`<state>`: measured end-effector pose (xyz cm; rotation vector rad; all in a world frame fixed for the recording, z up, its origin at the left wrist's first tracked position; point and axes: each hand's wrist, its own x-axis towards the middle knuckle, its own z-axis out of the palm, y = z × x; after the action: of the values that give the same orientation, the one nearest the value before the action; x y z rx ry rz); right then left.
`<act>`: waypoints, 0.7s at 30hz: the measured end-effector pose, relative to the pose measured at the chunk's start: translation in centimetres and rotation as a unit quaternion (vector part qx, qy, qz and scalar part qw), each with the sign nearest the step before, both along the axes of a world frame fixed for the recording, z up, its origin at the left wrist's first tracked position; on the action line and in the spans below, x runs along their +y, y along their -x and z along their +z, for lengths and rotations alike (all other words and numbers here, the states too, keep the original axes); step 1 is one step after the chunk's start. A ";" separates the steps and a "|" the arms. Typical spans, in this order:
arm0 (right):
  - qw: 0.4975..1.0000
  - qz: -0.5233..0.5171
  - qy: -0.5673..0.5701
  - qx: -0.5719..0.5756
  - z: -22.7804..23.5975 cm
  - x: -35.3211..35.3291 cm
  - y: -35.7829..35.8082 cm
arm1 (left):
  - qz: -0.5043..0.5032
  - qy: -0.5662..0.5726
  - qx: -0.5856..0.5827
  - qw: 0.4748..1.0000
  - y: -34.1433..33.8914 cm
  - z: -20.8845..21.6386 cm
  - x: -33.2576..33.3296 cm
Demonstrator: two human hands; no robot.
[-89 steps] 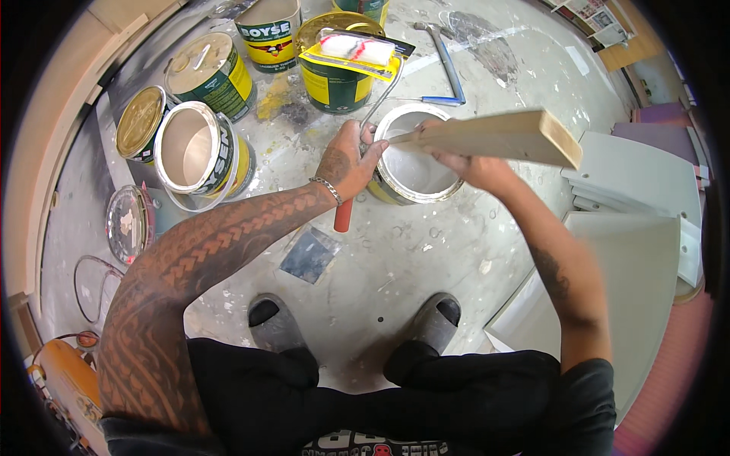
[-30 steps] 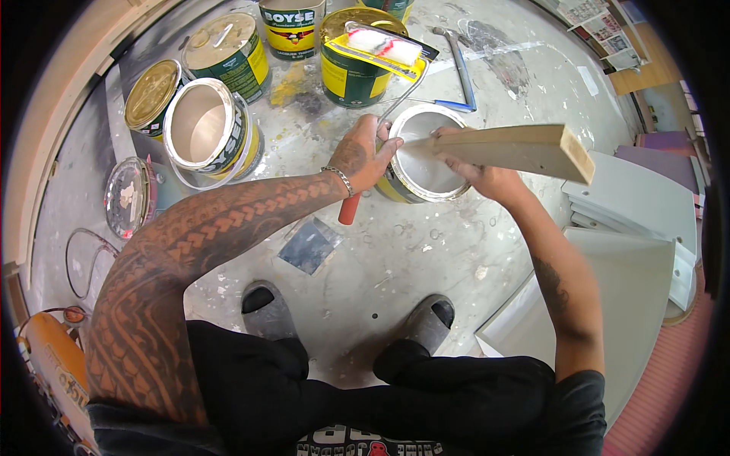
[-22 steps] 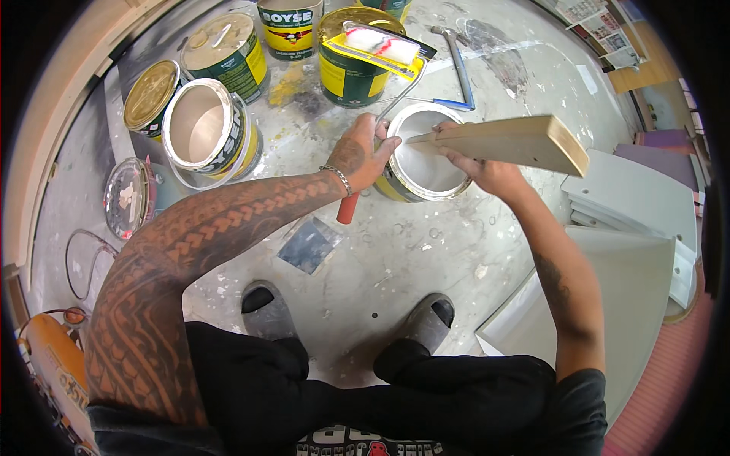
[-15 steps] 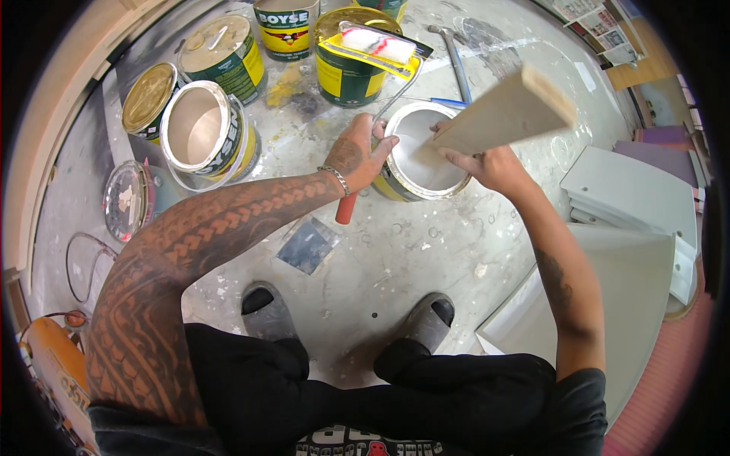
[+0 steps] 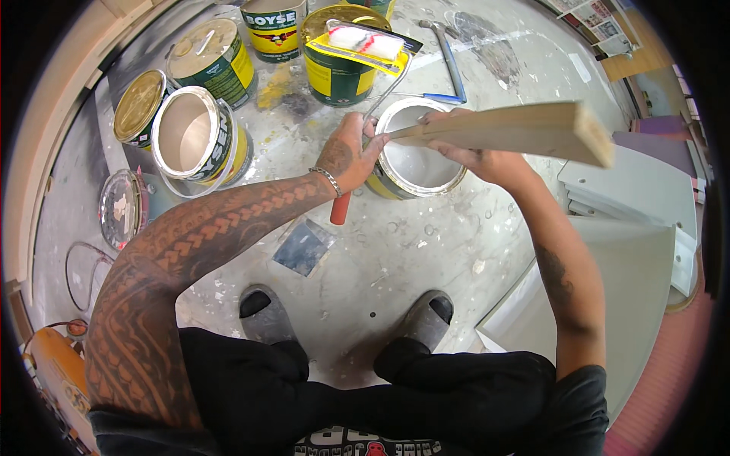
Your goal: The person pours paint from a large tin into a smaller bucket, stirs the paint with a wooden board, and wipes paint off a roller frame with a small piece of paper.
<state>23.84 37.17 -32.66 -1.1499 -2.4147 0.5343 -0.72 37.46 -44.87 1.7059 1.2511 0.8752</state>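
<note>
My left hand (image 5: 346, 156) is closed around a paint roller (image 5: 340, 210); its red handle sticks out below the fist. The wire frame runs up to a white, red-striped sleeve, with a yellow card by it, above a green and yellow can (image 5: 340, 82). My right hand (image 5: 487, 163) grips a flat wooden board (image 5: 525, 133) over an open paint can (image 5: 385, 184) with pale grey-white inside. The board lies nearly level, its far end pointing right. Its other end reaches across the can's mouth to my left fingers; whether it touches them I cannot tell.
An open can (image 5: 166, 156) with a beige inside stands left, near closed cans (image 5: 217, 64) and a lid (image 5: 123, 204). A hammer (image 5: 450, 64) lies beyond. Dark sandpaper (image 5: 303, 247) lies before my feet. White panels (image 5: 639, 197) are stacked right, an orange machine (image 5: 65, 372) lower left.
My right hand has swung the board from a steep upward slant to nearly level. Its near end has shifted left, out of the can's mouth to the rim. My left hand still holds the roller.
</note>
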 end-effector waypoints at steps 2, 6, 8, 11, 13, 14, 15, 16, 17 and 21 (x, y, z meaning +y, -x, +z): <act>0.997 0.017 0.076 0.025 -1.6 -0.3 0.3 | -0.001 -0.004 -0.006 1.000 0.0 -0.2 0.0; 0.989 -0.119 0.075 -0.051 -2.0 -1.5 0.8 | -0.008 0.036 -0.052 0.998 -0.5 0.2 -0.1; 0.984 -0.154 0.093 -0.016 -2.9 -1.5 1.6 | -0.005 0.029 -0.044 0.999 -0.3 -0.2 0.0; 0.887 -0.344 0.261 0.162 -3.5 -1.1 1.7 | -0.007 0.021 -0.040 0.999 -0.1 -0.3 0.2; 0.896 -0.349 0.183 0.206 -3.4 -0.3 0.3 | -0.010 0.022 -0.041 0.999 -0.1 -0.1 0.2; 0.896 -0.349 0.184 0.205 -3.4 -0.4 -0.3 | -0.013 0.043 -0.056 0.997 -0.2 0.2 0.1; 0.961 -0.233 0.057 0.140 -3.3 -0.6 -0.8 | -0.016 0.065 -0.072 0.995 -0.3 0.5 0.1; 0.989 -0.105 -0.072 0.071 -3.2 -0.7 -0.6 | -0.015 0.065 -0.070 0.995 -0.2 0.3 0.2; 0.989 -0.059 -0.128 -0.047 -3.1 -1.3 -0.4 | -0.013 0.056 -0.055 0.997 -0.1 0.1 0.4; 0.991 -0.123 -0.013 -0.050 -3.5 -2.1 1.8 | -0.006 0.029 -0.062 0.998 -0.3 -0.4 0.3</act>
<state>22.01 35.06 -36.17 -1.4691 -2.3066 0.3748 -0.38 37.71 -45.31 1.5873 1.1718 0.9136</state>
